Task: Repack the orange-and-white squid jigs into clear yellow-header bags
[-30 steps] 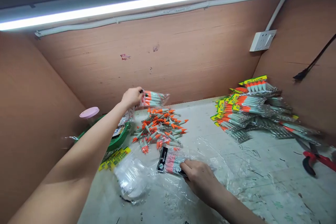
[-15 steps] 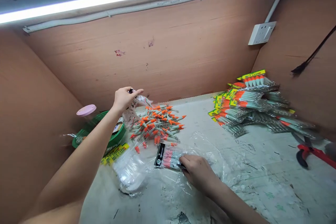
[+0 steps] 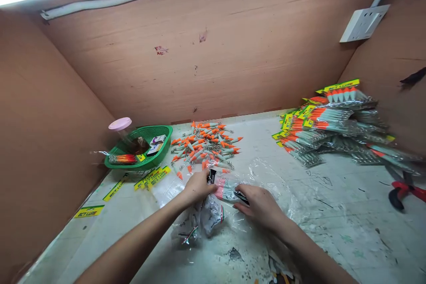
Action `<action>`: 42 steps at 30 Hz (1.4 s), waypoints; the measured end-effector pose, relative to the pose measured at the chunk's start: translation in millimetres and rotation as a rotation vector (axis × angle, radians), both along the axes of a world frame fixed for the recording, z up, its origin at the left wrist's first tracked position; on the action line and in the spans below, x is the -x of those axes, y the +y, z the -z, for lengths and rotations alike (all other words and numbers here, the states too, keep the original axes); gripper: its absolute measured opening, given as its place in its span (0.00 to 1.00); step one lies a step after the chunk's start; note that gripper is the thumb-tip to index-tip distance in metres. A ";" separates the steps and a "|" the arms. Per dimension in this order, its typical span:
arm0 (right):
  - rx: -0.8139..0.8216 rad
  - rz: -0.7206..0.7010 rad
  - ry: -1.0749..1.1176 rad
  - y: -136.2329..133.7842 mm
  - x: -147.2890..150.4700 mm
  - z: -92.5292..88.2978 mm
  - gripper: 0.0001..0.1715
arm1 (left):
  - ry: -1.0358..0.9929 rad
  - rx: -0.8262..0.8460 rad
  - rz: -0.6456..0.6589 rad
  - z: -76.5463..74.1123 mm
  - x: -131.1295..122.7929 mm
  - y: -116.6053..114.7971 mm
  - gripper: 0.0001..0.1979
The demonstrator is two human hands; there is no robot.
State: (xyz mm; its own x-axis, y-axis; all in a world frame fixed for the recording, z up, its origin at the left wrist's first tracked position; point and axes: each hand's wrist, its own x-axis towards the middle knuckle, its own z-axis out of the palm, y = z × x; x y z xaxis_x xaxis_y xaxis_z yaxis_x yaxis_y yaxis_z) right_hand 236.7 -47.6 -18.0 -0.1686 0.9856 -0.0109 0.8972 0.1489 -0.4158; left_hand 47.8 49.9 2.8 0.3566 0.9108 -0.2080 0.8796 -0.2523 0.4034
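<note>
A clear packet of pink and pale lures (image 3: pixel 226 187) with a black header lies between my hands at the middle of the table. My left hand (image 3: pixel 199 187) is closed on the packet's black header end, and crumpled printed plastic bags (image 3: pixel 211 215) hang beneath it. My right hand (image 3: pixel 258 204) is closed around a small black tool (image 3: pixel 242 197) at the packet's right end. Just behind, a heap of loose orange-tipped lures (image 3: pixel 208 144) is spread out. Clear plastic bags (image 3: pixel 168 188) lie left of my left hand.
A green basket (image 3: pixel 166 142) holds a pink-lidded jar (image 3: pixel 120 124), small boxes and lures at the left. Yellow header cards (image 3: pixel 89 211) lie in front of it. Packed lures (image 3: pixel 319 128) are piled at the right, beside red-handled pliers (image 3: pixel 401 191).
My left hand has come down and toward me from beside the basket, bringing the printed bags, and has taken hold of the packet's header end. The view has shifted somewhat.
</note>
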 end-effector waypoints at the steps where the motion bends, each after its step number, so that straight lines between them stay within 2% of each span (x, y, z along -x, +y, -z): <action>1: -0.002 0.023 -0.001 0.7 -2.5 0.6 0.08 | -0.041 -0.001 0.005 -0.2 0.1 -1.8 0.09; 3: -0.007 0.105 -0.009 3.1 -9.4 2.7 0.08 | -0.133 -0.017 0.022 -7.9 6.5 -7.2 0.10; 6: 0.000 0.224 -0.007 7.9 -22.7 5.0 0.09 | -0.229 -0.060 0.033 -27.8 27.5 -18.8 0.13; 8: -0.004 0.237 0.031 9.2 -31.1 1.6 0.07 | -0.347 -0.101 0.034 -39.1 41.4 -28.7 0.14; 11: -0.058 0.188 0.152 4.1 -39.2 -15.2 0.13 | -0.559 -0.095 0.013 -48.1 51.5 -45.4 0.16; 15: -0.280 -0.015 0.468 -11.4 -37.6 -45.5 0.15 | -0.612 -0.033 0.003 -52.1 47.2 -63.3 0.14; 18: -0.470 -0.147 0.476 -18.2 -28.9 -56.7 0.13 | -0.635 -0.022 0.040 -54.8 41.8 -69.8 0.12; 20: -0.595 -0.183 0.428 -18.6 -22.9 -58.0 0.08 | -0.645 -0.004 0.044 -55.2 39.3 -71.9 0.11; 22: -0.676 -0.209 0.402 -17.4 -18.4 -57.2 0.09 | -0.687 0.028 0.004 -53.5 36.5 -72.8 0.12; 27: -0.683 -0.237 0.587 -17.7 -15.6 -51.0 0.08 | -0.858 0.162 -0.207 -43.7 24.7 -68.4 0.18; 30: -0.641 -0.167 0.772 -19.6 -21.6 -47.5 0.06 | -0.984 0.270 -0.401 -37.4 21.1 -60.0 0.20; 33: -0.645 0.055 1.145 -17.2 -39.3 -53.3 0.02 | -1.069 0.324 -0.563 -30.8 27.1 -46.8 0.22; 35: -0.695 0.222 1.465 -12.0 -56.3 -62.2 0.07 | -1.070 0.304 -0.599 -27.9 34.9 -35.9 0.21; 37: -0.719 0.322 1.654 -5.1 -72.4 -70.0 0.12 | -1.063 0.274 -0.604 -28.5 42.4 -24.7 0.20; 39: -0.682 0.366 1.667 1.0 -81.9 -72.2 0.14 | -1.056 0.238 -0.584 -34.1 47.3 -13.9 0.20; 42: -0.607 0.373 1.538 5.0 -79.3 -62.9 0.12 | -1.020 0.150 -0.499 -52.6 48.7 4.9 0.21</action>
State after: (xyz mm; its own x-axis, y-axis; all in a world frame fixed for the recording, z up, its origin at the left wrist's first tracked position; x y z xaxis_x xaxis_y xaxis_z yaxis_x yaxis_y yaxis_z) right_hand 316.0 -42.6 44.9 0.5628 0.7716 0.2966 -0.2326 0.4921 -0.8389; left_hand -0.9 54.8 55.3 0.0278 0.9887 -0.1476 0.1139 0.1436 0.9831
